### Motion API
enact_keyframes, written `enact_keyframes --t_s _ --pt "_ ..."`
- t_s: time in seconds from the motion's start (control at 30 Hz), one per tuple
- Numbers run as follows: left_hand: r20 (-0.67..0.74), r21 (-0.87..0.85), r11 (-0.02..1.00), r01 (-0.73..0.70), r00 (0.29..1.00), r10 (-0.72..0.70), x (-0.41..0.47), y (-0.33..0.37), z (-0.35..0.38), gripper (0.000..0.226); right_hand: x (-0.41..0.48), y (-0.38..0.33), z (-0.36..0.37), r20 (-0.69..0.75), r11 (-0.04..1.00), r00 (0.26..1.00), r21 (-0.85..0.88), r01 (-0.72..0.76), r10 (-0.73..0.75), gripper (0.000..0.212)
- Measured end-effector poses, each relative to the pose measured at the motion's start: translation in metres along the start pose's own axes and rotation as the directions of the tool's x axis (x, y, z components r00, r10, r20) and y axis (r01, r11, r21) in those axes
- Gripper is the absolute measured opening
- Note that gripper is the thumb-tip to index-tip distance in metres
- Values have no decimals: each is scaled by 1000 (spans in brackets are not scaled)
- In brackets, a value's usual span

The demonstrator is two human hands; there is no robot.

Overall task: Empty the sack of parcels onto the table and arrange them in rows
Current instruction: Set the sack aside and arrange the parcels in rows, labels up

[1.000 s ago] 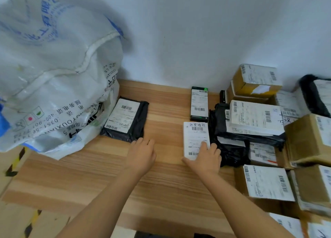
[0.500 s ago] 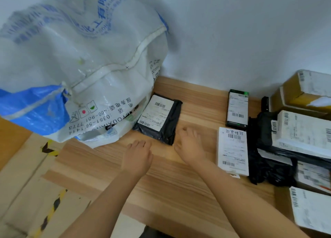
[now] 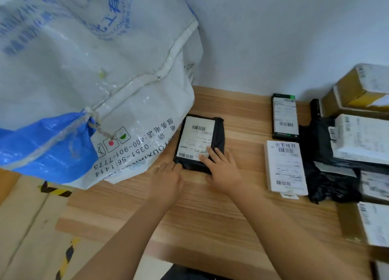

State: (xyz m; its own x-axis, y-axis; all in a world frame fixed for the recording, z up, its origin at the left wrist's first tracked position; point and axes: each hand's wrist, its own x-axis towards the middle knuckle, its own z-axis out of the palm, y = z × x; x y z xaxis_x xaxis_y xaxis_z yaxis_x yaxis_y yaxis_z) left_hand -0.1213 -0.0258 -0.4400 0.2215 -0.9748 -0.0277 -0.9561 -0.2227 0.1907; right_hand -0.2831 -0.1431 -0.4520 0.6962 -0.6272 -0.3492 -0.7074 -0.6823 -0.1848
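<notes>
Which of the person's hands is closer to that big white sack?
Left. The left hand lies just right of the white sack's lower edge, fingertips at the black parcel's corner; the right hand rests on that parcel, farther right.

Only the sack [image 3: 126, 69] at the table's [image 3: 210, 227] far left corner is readable tbh: upside-down phone numbers 400-901-7773 and 0351-5611414. The black parcel [image 3: 220, 132] label is just barcodes and blur.
</notes>
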Motion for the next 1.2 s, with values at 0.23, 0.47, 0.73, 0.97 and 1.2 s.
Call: enact_keyframes --t_s 0.23,0.47,0.73,0.97,1.2 --pt "139 -304 950 68 990 -26 21 27 14 55 -57 17 9 -68 971 992 223 -88 106 46" --pt "335 -626 720 300 937 -99 36 35 38 52 -47 14 -4 27 691 877 605 -396 479 54" --pt "339 -810 447 380 925 -172 44 45 28 45 -47 8 9 153 414 849 820 -395 507 34" --pt "259 -830 470 302 953 -156 54 51 5 42 -68 34 -15 -113 769 869 530 -358 482 29" --pt "300 -842 493 221 950 86 50 46 -30 37 -61 63 -64 -156 982 988 -189 -20 -10 105"
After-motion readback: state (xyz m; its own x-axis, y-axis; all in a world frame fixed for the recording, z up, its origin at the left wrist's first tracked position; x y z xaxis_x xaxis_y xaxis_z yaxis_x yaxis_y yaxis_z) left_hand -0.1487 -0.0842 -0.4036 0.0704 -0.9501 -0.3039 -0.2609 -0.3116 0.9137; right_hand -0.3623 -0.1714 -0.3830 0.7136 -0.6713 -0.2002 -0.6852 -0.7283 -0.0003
